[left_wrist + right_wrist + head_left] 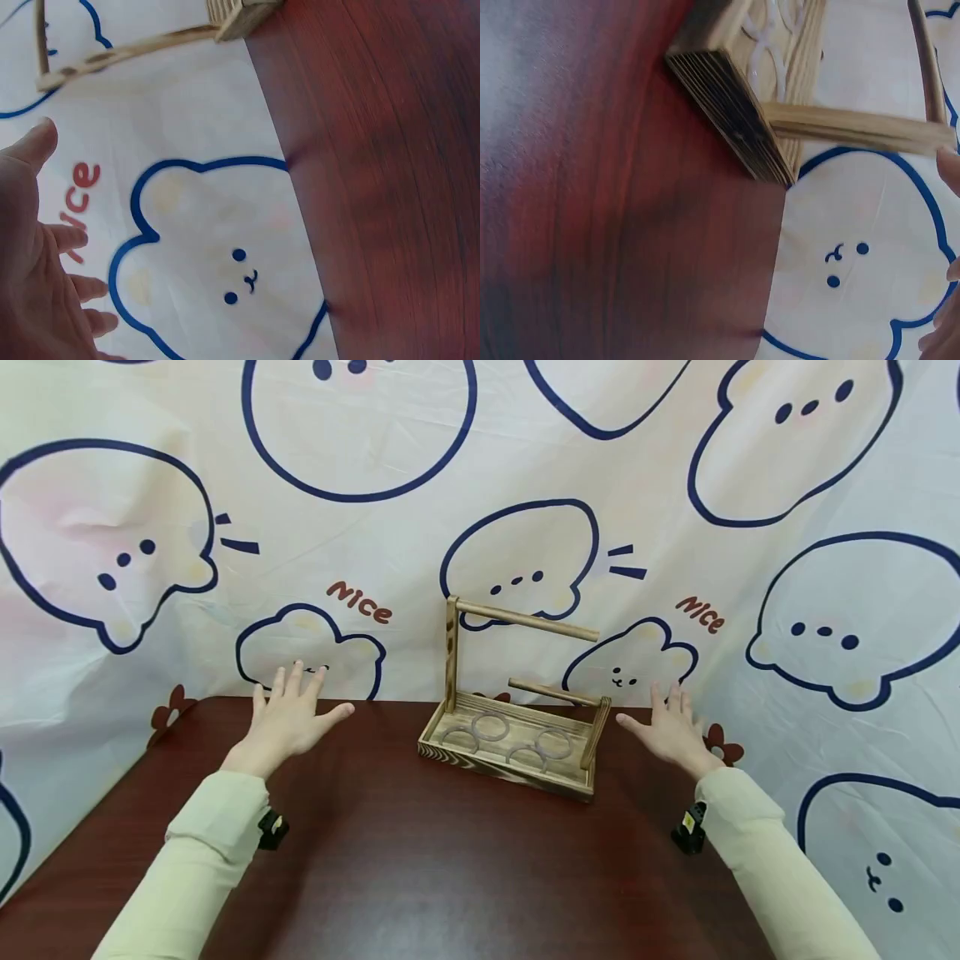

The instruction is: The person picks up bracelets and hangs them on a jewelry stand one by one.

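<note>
A wooden rack (506, 772) stands toward the back of the table, with a shallow tray base and several translucent rings (491, 727) inside it. A tall post on its left carries a long rod (525, 619), and a shorter post on its right carries a lower rod (555, 692). My left hand (288, 718) is held out left of the rack, palm down, fingers spread and nothing in it. On the other side, my right hand (670, 732) stretches forward with straight fingers, its thumb close to the short right post (855, 127). Neither hand holds anything.
The dark reddish-brown table (450, 877) runs up to a pale cloth backdrop (405, 552) printed with blue-outlined cartoon figures. The cloth also hangs along both sides. Black cameras are strapped at the left wrist (273, 829) and right wrist (689, 829).
</note>
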Tool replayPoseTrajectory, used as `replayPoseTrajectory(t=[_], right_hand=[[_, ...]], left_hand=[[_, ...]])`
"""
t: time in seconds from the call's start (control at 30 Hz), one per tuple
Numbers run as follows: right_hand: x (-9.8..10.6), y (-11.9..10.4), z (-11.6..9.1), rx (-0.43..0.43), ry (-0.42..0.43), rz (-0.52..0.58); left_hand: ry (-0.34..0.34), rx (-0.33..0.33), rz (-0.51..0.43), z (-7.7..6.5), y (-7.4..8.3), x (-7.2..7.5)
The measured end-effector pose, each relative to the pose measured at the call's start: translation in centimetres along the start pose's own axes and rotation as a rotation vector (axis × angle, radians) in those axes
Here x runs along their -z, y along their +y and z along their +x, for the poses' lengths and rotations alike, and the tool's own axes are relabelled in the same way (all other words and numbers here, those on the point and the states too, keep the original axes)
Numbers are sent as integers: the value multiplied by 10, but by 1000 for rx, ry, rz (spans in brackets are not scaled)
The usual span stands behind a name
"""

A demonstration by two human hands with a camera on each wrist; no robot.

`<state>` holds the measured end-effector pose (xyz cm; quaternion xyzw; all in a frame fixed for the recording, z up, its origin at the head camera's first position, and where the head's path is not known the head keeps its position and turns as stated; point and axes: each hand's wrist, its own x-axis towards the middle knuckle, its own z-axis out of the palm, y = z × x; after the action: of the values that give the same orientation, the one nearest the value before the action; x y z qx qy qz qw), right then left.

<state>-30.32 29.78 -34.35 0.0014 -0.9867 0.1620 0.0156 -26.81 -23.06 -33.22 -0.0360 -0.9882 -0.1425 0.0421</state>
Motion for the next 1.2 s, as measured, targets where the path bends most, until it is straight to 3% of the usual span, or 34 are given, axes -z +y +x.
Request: replayPoseTrajectory(t=[0.3, 0.7, 1.07, 1.2], right_hand=[[-27, -5, -14, 68, 33, 120], [-58, -17, -25, 81, -19, 261], [-87, -14, -28, -30, -124, 418], [-100, -10, -20, -47, -181, 543]], left_hand=[[73, -95, -144, -15, 19, -14], [99, -67, -376, -33, 21, -44], [63, -82, -409, -45, 17, -67], [49, -86, -408, -48, 16, -73]])
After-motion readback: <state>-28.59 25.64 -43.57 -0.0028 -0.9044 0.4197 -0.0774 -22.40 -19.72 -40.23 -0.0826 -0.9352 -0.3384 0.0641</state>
